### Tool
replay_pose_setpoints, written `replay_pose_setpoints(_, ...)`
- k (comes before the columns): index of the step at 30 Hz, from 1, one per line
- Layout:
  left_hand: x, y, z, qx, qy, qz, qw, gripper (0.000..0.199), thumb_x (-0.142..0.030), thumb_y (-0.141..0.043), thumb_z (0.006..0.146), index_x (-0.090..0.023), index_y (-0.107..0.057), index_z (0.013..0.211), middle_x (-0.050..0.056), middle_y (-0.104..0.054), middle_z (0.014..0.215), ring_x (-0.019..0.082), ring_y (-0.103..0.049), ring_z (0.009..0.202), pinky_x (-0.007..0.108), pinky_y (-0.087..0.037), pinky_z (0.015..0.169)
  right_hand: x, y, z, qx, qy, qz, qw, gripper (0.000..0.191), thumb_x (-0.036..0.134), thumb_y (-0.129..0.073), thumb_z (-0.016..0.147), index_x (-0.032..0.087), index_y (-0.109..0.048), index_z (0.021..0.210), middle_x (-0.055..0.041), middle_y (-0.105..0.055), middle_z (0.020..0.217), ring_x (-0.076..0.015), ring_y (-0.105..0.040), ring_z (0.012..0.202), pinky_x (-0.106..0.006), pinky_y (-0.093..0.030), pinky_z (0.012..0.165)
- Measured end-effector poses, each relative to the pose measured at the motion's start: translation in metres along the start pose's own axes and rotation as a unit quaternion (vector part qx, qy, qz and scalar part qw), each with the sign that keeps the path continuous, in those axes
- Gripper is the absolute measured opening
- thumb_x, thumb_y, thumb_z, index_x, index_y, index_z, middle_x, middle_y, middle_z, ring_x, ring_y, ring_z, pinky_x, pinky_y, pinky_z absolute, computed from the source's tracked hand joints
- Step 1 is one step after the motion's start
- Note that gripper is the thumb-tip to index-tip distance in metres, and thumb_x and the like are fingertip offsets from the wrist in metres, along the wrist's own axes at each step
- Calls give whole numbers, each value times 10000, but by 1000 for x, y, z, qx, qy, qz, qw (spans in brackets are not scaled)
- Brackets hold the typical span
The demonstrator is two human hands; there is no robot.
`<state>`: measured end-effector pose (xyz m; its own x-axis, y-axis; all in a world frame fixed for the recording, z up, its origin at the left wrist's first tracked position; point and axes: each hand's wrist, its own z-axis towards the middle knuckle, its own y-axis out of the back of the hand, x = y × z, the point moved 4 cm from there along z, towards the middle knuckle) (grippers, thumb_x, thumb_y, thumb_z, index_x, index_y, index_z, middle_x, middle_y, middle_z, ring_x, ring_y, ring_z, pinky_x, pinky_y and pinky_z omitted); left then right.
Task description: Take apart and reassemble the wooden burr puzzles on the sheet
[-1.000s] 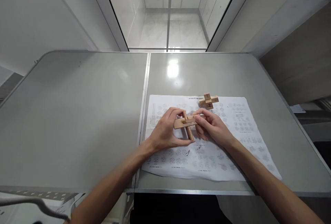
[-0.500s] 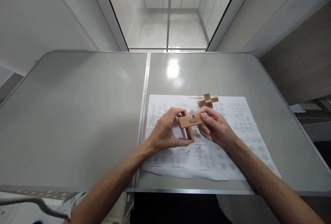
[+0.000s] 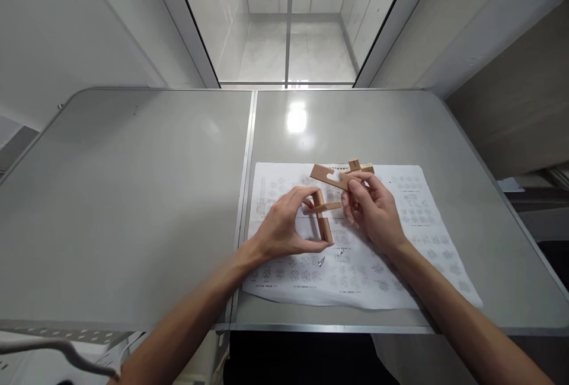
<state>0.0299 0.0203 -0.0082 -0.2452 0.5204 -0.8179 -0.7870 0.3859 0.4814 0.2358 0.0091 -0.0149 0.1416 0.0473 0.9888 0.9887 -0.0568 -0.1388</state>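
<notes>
My left hand [image 3: 288,222] grips a wooden puzzle assembly [image 3: 326,229] by its two ends, thumb below and fingers above. In that assembly a thin piece crosses a notched bar. Pinched between thumb and fingers of my right hand [image 3: 376,210] is a flat wooden puzzle piece [image 3: 323,172] with a slot that opens at one edge. This piece is held up and apart from the assembly, tilted down to the right. Behind my right hand lies a cross-shaped wooden puzzle [image 3: 354,164], partly hidden by the hand and the held piece.
A large white instruction sheet [image 3: 284,290] with printed diagrams lies under both hands. The grey folding table [image 3: 155,195] has a metal seam [image 3: 246,195] just left of the sheet. Glass doors [image 3: 288,29] stand beyond the far edge; a grey cable [image 3: 57,346] hangs at lower left.
My right hand has lifted the slotted piece up and away from the assembly, exposing the thin crosspiece in it. My left hand has stayed nearly still.
</notes>
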Motion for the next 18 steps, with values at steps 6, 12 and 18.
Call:
replay_pose_setpoints(6,-2,0,0,23,7,-8,1000,830,-370,-960,706,-256,-516,1399,91,-667,1261,261,-678,1012,471,-622,918,-11,-3,0,7,-7,-98,995,301,542,-664,1047,260,-595,1128,39,-661,709,-131,-534,396,-289,-436,386)
replay_pose_setpoints(12,-2,0,0,26,10,-17,999,847,-394,-962,719,-254,-512,1423,102,-658,1300,259,-683,1016,470,-620,920,-10,-5,-2,24,11,-169,985,315,572,-642,1050,266,-604,1113,51,-620,591,-158,-517,403,-313,-435,435)
replay_pose_setpoints(18,-2,0,1,26,1,-21,999,822,-393,-964,724,-244,-521,1401,96,-659,1265,248,-668,987,453,-616,887,-8,-6,-3,30,6,-200,979,317,570,-626,1055,257,-614,1107,34,-652,614,-160,-536,431,-310,-446,464)
